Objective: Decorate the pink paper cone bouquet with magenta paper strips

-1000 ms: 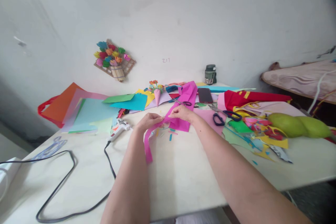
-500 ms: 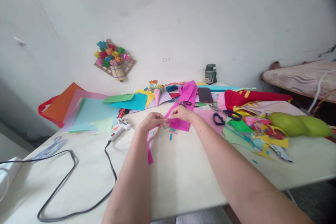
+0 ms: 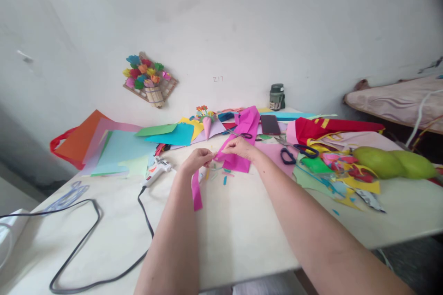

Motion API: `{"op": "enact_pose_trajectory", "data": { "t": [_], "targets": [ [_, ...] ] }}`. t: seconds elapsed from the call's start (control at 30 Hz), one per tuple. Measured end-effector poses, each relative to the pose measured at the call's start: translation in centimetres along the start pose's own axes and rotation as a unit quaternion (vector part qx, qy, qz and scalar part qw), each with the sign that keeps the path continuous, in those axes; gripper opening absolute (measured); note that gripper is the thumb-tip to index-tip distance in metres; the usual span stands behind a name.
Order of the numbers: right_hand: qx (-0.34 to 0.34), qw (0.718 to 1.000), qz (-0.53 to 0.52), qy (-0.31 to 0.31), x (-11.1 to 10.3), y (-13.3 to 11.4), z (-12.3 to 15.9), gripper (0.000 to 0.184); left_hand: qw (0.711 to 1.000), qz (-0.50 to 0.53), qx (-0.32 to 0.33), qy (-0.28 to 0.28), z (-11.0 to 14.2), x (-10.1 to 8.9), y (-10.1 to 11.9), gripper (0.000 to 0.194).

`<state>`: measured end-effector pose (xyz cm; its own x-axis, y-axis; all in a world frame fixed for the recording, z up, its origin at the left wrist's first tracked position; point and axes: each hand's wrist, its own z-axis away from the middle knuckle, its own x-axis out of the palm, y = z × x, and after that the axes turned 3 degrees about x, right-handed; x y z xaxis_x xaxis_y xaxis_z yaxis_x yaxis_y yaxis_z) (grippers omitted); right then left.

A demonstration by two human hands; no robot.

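- The magenta paper strip (image 3: 197, 191) spans the 2 hands above the surface (image 3: 238, 221), its loose tail dangling beside the left forearm.
- The left hand (image 3: 196, 161) and right hand (image 3: 240, 149) each pinch it with fingertips, close together.
- It looks like crepe: probably very light, limp, a little stretchy and easily torn, so best held gently near its edges with thumb and forefinger.
- Just behind lies a wider magenta sheet (image 3: 247, 122) with small scissors (image 3: 246, 135) on it; whether strip and sheet join is unclear.
- Leftward rests a glue gun (image 3: 156, 173); rightward, dark-handled scissors (image 3: 306, 151) and paper scraps (image 3: 363, 186).
- Beyond, a paper-flower decoration (image 3: 148, 76) hangs on the pale wall (image 3: 221, 27).
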<state>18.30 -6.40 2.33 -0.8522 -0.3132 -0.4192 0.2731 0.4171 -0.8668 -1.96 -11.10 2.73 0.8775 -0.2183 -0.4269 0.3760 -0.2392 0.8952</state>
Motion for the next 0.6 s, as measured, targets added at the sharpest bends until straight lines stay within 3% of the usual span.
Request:
{"op": "enact_pose_trajectory", "data": {
  "t": [0.1,0.33,0.6],
  "targets": [
    [0.009,1.0,0.01,-0.01,-0.14,-0.12,0.13,0.026,1.0,-0.009,0.005,0.004,-0.17,0.04,-0.23,0.036],
    [0.031,0.993,0.068,-0.096,-0.04,-0.15,0.22,0.025,0.999,-0.028,0.018,0.001,-0.66,0.8,-0.05,0.036],
    [-0.007,0.993,0.094,-0.07,-0.05,-0.07,0.1,0.032,1.0,-0.012,0.009,0.008,-0.34,0.45,0.27,0.035]
  ]
}}
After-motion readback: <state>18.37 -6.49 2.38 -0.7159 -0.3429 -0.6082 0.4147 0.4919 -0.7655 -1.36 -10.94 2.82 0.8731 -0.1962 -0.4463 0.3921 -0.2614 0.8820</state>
